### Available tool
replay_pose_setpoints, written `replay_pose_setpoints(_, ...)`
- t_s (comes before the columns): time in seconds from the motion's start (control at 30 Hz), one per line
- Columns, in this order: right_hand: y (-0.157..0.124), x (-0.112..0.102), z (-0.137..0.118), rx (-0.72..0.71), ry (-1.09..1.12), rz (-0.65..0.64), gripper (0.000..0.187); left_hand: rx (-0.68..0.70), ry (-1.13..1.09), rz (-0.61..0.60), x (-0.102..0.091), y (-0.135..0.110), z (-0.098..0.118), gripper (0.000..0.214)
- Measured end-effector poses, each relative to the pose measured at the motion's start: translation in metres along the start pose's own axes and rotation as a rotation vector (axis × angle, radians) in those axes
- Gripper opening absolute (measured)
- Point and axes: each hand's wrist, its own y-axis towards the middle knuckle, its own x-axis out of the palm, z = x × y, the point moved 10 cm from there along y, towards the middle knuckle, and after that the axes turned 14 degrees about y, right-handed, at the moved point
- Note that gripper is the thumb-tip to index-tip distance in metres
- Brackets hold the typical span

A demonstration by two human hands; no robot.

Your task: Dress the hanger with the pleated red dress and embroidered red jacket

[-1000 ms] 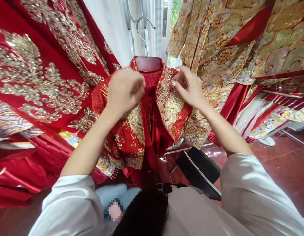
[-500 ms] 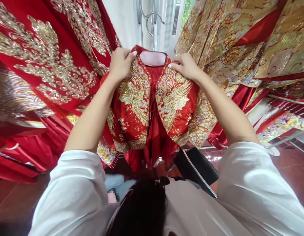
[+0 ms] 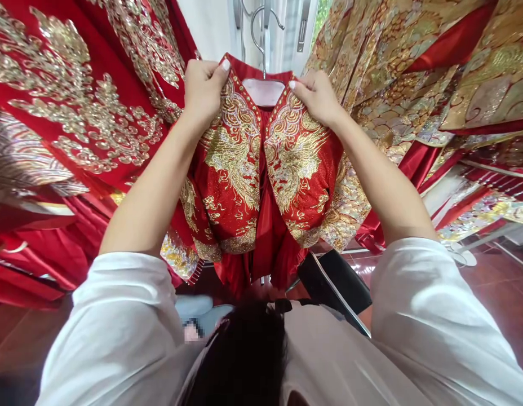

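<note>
A red jacket (image 3: 234,163) with gold and silver embroidery hangs in front of me, its front edges apart. My left hand (image 3: 204,87) pinches the jacket at the left side of its collar, thumb on the front. At the collar's right side, my right hand (image 3: 314,96) grips the cloth in the same way. The other fingers of both hands are partly hidden behind the fabric. A metal-hooked hanger (image 3: 261,90) with a pale middle shows inside the neck opening. Plain red cloth (image 3: 267,248) hangs within and below the jacket.
Red garments with sequin work (image 3: 109,113) hang at the left. Gold patterned garments (image 3: 380,84) hang close at the right. A black flat panel with a metal edge (image 3: 340,279) stands low, right of the jacket. A door frame (image 3: 302,28) is behind the hanger.
Both hands have lifted the jacket's collar upward, and it now stands higher around the hanger. The collar's two sides are drawn slightly farther apart.
</note>
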Motion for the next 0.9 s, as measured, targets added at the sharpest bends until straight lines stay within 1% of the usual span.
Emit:
replay_pose_setpoints(0.07, 0.003, -0.008, 0.0, -0.002, 0.01, 0.114, 0.053, 0.0, -0.046, 0.04, -0.007, 0.003, 0.004, 0.07)
replay_pose_setpoints(0.1, 0.005, -0.009, -0.001, 0.003, 0.021, 0.136, 0.053, 0.003, -0.044, 0.047, -0.009, 0.004, 0.005, 0.069)
replay_pose_setpoints(0.17, 0.01, -0.008, 0.001, 0.027, 0.056, 0.122, 0.052, -0.001, -0.002, -0.007, -0.008, 0.006, 0.003, 0.068)
replay_pose_setpoints(0.27, 0.012, -0.004, 0.008, 0.072, 0.17, 0.026, 0.044, -0.04, 0.084, -0.193, 0.003, 0.003, -0.007, 0.06)
replay_pose_setpoints(0.33, 0.005, -0.001, 0.02, 0.119, 0.273, -0.106, 0.031, -0.074, 0.159, -0.339, 0.009, -0.005, -0.017, 0.052)
replay_pose_setpoints(0.4, -0.013, 0.003, 0.041, 0.23, 0.35, -0.289, 0.022, -0.088, 0.198, -0.51, 0.014, -0.018, -0.023, 0.044)
replay_pose_setpoints(0.43, -0.026, 0.002, 0.054, 0.301, 0.375, -0.36, 0.023, -0.102, 0.185, -0.596, 0.016, -0.027, -0.026, 0.042)
replay_pose_setpoints(0.47, -0.039, -0.001, 0.067, 0.363, 0.399, -0.4, 0.027, -0.127, 0.156, -0.666, 0.017, -0.035, -0.028, 0.042)
replay_pose_setpoints(0.5, -0.052, -0.007, 0.078, 0.402, 0.425, -0.405, 0.03, -0.172, 0.124, -0.714, 0.016, -0.042, -0.031, 0.044)
replay_pose_setpoints(0.53, -0.062, -0.015, 0.087, 0.411, 0.454, -0.371, 0.033, -0.23, 0.099, -0.738, 0.013, -0.047, -0.035, 0.043)
replay_pose_setpoints(0.63, -0.083, -0.041, 0.099, 0.317, 0.459, -0.177, 0.045, -0.371, 0.089, -0.778, 0.006, -0.057, -0.049, 0.036)
replay_pose_setpoints(0.7, -0.093, -0.055, 0.105, 0.255, 0.365, -0.033, 0.048, -0.44, 0.073, -0.807, 0.006, -0.064, -0.06, 0.031)
replay_pose_setpoints(0.77, -0.102, -0.063, 0.111, 0.217, 0.262, 0.07, 0.049, -0.494, -0.003, -0.822, 0.011, -0.073, -0.07, 0.028)
replay_pose_setpoints(0.8, -0.107, -0.063, 0.115, 0.202, 0.232, 0.09, 0.05, -0.515, -0.055, -0.778, 0.013, -0.076, -0.074, 0.029)
replay_pose_setpoints(0.83, -0.111, -0.061, 0.12, 0.192, 0.217, 0.088, 0.051, -0.528, -0.11, -0.685, 0.012, -0.077, -0.078, 0.032)
replay_pose_setpoints(0.9, -0.119, -0.055, 0.132, 0.196, 0.196, 0.065, 0.055, -0.541, -0.184, -0.405, 0.003, -0.079, -0.084, 0.045)
